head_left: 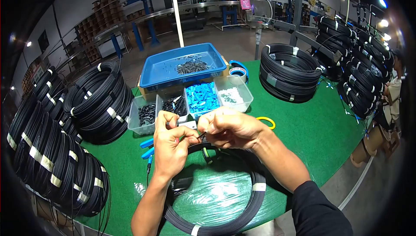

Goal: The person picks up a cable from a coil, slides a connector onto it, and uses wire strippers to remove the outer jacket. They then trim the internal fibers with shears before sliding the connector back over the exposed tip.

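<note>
My left hand (171,146) is closed in a pinch on a thin black cable (202,135). From the other side, my right hand (232,127) pinches the same cable, its fingertips close to the left ones; the fingers hide most of the piece. Beneath both hands lies a coil of black cable (256,192), tied with white tape, on plastic film. A tool with blue handles (147,148) is beside my left wrist, near a cable end with a blue connector (150,161). Past my right hand shows a yellow loop handle (266,122).
Clear bins (243,99) hold small black parts, blue connectors (202,97) and white pieces (230,95). Behind them stands a blue tray (151,69) with black pieces, beside a tape roll (238,71). Tall cable coils (97,101) flank the green table (303,127). A person (395,93) is far right.
</note>
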A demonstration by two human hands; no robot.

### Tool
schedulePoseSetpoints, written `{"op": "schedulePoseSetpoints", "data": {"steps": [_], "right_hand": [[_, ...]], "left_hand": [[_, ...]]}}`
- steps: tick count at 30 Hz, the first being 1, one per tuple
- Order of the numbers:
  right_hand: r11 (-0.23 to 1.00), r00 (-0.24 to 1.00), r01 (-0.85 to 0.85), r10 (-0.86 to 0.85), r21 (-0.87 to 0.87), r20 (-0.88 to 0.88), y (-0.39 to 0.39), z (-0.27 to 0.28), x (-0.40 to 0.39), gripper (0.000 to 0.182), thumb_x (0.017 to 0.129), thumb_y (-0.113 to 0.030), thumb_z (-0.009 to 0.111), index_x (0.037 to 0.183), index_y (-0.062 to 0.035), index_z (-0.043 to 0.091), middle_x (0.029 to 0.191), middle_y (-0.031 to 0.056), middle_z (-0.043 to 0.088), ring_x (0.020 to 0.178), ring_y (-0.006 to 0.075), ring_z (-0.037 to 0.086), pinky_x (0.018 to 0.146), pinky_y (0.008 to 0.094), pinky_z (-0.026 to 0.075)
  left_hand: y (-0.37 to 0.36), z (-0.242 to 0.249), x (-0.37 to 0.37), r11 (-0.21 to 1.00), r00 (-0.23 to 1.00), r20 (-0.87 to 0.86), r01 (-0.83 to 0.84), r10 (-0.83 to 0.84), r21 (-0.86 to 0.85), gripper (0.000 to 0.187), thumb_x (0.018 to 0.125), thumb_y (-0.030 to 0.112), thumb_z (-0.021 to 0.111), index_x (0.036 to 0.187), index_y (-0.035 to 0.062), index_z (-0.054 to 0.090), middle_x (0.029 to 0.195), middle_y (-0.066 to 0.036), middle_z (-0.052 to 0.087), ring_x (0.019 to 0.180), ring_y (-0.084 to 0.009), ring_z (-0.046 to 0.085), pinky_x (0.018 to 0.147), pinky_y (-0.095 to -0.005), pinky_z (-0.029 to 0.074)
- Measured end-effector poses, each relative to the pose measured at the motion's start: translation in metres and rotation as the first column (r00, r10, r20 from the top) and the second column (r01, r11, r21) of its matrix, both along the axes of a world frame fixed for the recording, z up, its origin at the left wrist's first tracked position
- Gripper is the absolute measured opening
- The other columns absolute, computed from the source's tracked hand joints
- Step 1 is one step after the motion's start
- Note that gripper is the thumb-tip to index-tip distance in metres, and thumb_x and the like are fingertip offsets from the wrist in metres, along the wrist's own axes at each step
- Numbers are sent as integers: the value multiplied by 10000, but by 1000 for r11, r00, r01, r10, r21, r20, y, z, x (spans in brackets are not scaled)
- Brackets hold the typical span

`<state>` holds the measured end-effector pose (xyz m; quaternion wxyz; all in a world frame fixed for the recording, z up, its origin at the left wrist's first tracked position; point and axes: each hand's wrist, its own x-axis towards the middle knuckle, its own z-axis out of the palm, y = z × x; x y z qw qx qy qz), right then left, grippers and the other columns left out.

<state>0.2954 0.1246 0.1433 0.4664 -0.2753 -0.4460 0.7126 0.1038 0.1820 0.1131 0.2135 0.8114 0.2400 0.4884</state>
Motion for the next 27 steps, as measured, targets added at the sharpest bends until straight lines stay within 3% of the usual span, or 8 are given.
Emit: {"op": "schedulePoseSetpoints", "data": {"steps": [6, 11, 13, 15, 17, 27], "right_hand": [[995, 991, -95, 93, -14, -95, 6, -5, 3, 77, 852, -141, 601, 820, -83, 563, 599, -44, 405, 448, 39, 323, 382, 198, 219], [998, 999, -24, 23, -55, -27, 5, -2, 2, 90, 861, -156, 593, 811, -99, 545, 591, -60, 379, 445, 29, 312, 379, 191, 210], [996, 994, -73, 68, -59, -83, 6, -4, 4, 135, 843, -142, 606, 903, -29, 562, 623, -34, 409, 458, 43, 313, 398, 191, 250], [998, 998, -32, 29, -50, -60, 4, -1, 3, 131, 839, -137, 612, 892, -28, 561, 624, -36, 407, 462, 41, 306, 402, 190, 245], [999, 1000, -16, 16, -31, 14, 2, 2, 2, 84, 855, -152, 593, 813, -93, 551, 602, -51, 415, 430, 34, 308, 373, 199, 226], [998, 999, -35, 33, -57, -43, 6, -3, 3, 82, 873, -148, 593, 823, -91, 561, 618, -47, 429, 445, 30, 318, 377, 191, 234]], "left_hand": [[0, -1, 1, 1000, 1000, -2, 14, -14, 17, 139, 615, 40, 759, 747, 82, 753, 862, -70, 402, 878, -233, 429, 811, -352, 402], [1, -3, 2, 1000, 999, 34, 20, -20, -3, 137, 617, 24, 746, 747, 70, 751, 847, -66, 392, 869, -229, 424, 843, -361, 415], [3, -1, 1, 1000, 999, 36, 24, -24, 1, 137, 617, 25, 748, 746, 70, 751, 840, -64, 390, 868, -229, 423, 852, -362, 418], [2, -1, 1, 1000, 999, 38, 31, -31, -1, 137, 616, 26, 749, 746, 70, 752, 833, -62, 389, 867, -228, 423, 861, -363, 421], [1, 1, 1, 1000, 999, 30, 25, -25, -1, 140, 614, 32, 754, 748, 72, 755, 824, -63, 387, 857, -228, 424, 872, -369, 427], [-4, 3, 3, 999, 999, 36, 40, -40, 5, 139, 604, 28, 750, 735, 74, 751, 823, -62, 389, 848, -225, 418, 863, -365, 427]]}}
